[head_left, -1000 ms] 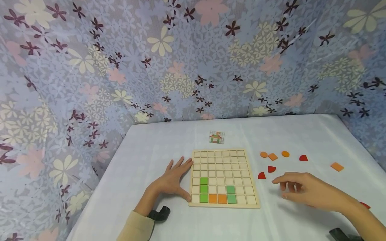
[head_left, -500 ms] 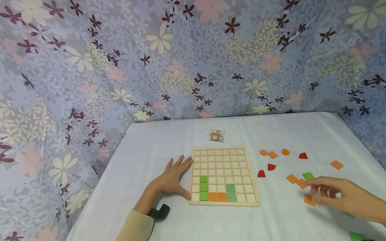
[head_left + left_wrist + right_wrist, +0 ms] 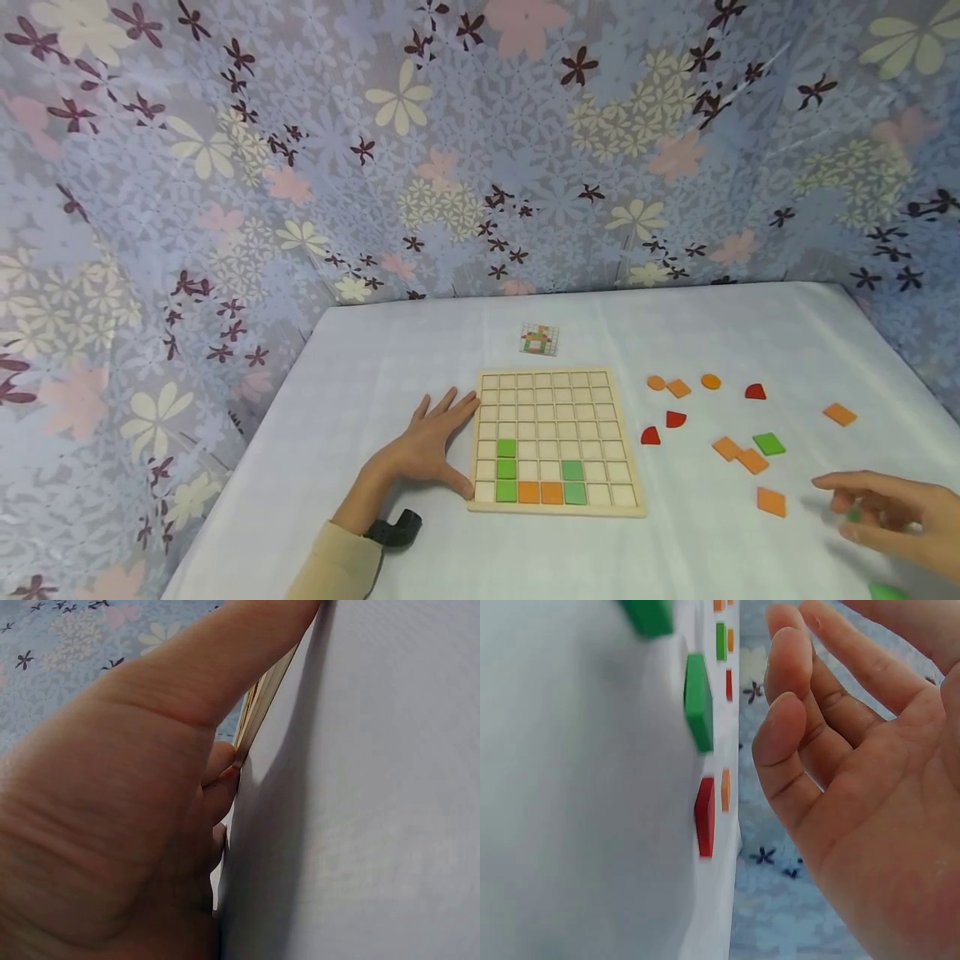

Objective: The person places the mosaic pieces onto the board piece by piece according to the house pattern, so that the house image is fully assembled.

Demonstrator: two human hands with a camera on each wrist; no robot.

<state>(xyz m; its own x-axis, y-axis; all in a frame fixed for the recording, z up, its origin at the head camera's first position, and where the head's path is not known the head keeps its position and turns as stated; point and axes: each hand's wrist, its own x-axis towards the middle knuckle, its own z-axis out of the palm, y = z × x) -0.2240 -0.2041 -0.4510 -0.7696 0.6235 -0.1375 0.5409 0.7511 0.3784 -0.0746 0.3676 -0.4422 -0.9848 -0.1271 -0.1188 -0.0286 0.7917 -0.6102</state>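
Note:
My left hand (image 3: 423, 450) lies with fingers and thumb spread against the left edge of a wooden grid board (image 3: 557, 441). In the left wrist view, its thumb reaches along the board's side (image 3: 259, 709). Light green square tiles (image 3: 507, 468), orange square tiles (image 3: 529, 492) and darker green tiles (image 3: 573, 472) sit in the lower cells. Over the table at the right hovers my right hand (image 3: 903, 517), its fingers loosely bent and holding nothing. A green tile (image 3: 698, 703) lies on the cloth near its fingers in the right wrist view, with a red piece (image 3: 706, 817) nearby.
A small pattern card (image 3: 539, 340) lies behind the board. To its right are scattered orange discs (image 3: 711, 382), red quarter-round pieces (image 3: 676, 419), orange squares (image 3: 771, 502) and a green square (image 3: 769, 443). A floral curtain (image 3: 480, 150) hangs behind the table.
My right hand has moved right across the table, away from the board, uncovering several orange tiles and a green one. The left hand has stayed at the board's edge.

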